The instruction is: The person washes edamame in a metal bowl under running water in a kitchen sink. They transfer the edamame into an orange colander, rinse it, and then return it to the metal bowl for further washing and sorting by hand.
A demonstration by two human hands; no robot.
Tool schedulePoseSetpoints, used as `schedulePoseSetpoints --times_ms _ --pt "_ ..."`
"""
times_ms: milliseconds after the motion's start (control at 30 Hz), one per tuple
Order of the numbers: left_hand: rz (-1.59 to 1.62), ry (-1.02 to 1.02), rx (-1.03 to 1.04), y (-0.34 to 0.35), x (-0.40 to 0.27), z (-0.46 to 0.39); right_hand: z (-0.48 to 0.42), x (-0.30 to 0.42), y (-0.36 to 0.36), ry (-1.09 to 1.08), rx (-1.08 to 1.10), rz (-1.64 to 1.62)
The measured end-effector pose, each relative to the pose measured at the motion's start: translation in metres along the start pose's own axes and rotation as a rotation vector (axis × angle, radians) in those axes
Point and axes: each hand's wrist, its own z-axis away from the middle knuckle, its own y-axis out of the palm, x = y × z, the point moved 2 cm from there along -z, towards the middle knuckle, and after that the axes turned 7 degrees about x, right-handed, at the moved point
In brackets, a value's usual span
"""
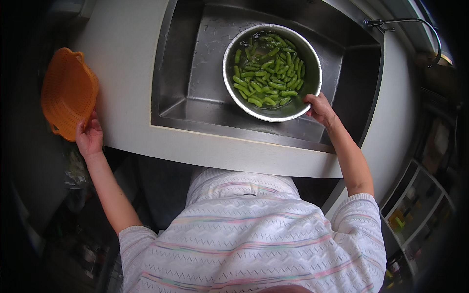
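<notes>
My right hand [321, 109] grips the lower right rim of a round stainless steel bowl [271, 118], its thumb over the inner edge. Many green bean pods [271, 75], which look like edamame, float in water inside the bowl. The bowl is in or just above the steel sink [210, 55]; whether it touches the bottom I cannot tell. Out to the left, my left hand [90, 135] holds the near end of an orange plastic colander basket [66, 91]. The basket is tilted on its side at the counter's left end, and its perforated inside shows no contents.
A pale countertop [121, 73] surrounds the sink, with its front edge against my body. A curved chrome faucet [421, 22] stands at the upper right. A clear plastic bag [76, 170] is below the counter at left. A shelved rack [414, 205] stands at the lower right.
</notes>
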Motion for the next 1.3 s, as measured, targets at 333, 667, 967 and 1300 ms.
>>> schedulePoseSetpoints --times_ms 333,667,967,1300 --pt "-0.607 -0.157 0.354 0.138 0.054 0.041 0.026 0.001 0.025 -0.087 -0.229 -0.013" --pt "-0.897 -0.497 0.433 0.121 0.141 -0.051 0.039 -0.018 0.067 -0.061 -0.429 -0.125" --pt "-0.834 -0.822 0.466 0.123 0.230 -0.071 0.050 0.000 0.080 -0.139 -0.472 0.018" --pt "-0.801 -0.840 0.427 0.145 0.297 -0.013 0.056 0.033 0.061 -0.359 -0.512 0.688"
